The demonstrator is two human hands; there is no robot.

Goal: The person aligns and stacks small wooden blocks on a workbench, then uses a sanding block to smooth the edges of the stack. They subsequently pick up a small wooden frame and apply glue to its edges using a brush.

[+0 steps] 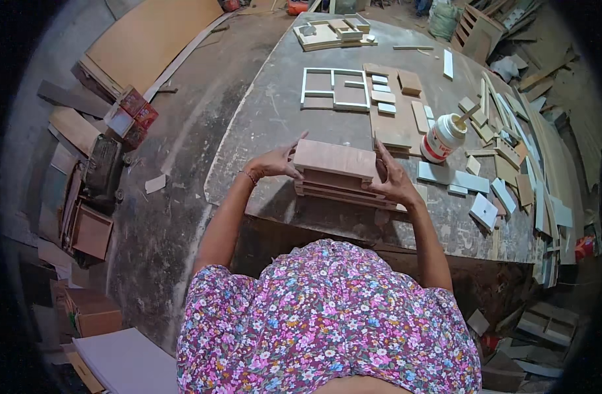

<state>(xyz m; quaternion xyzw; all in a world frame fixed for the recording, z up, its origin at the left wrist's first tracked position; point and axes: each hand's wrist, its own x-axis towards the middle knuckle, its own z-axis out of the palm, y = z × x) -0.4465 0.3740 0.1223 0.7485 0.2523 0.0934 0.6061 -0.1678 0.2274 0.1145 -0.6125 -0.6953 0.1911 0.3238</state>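
A small tiered wooden shelf unit with a pale top board stands near the front edge of the work table, open gaps between its boards. My left hand holds its left end, thumb low and fingers reaching up toward the top board. At the right end my right hand grips it the same way, fingers up along the side and thumb on the front corner. Just behind it lies a brown board carrying several small wood blocks. A white glue jar with a red label and a stick in it stands to the right.
A white divided frame lies farther back on the grey table. More framed pieces sit at the far end. Wood offcuts and long strips crowd the right side. Large sheets lean at the far left.
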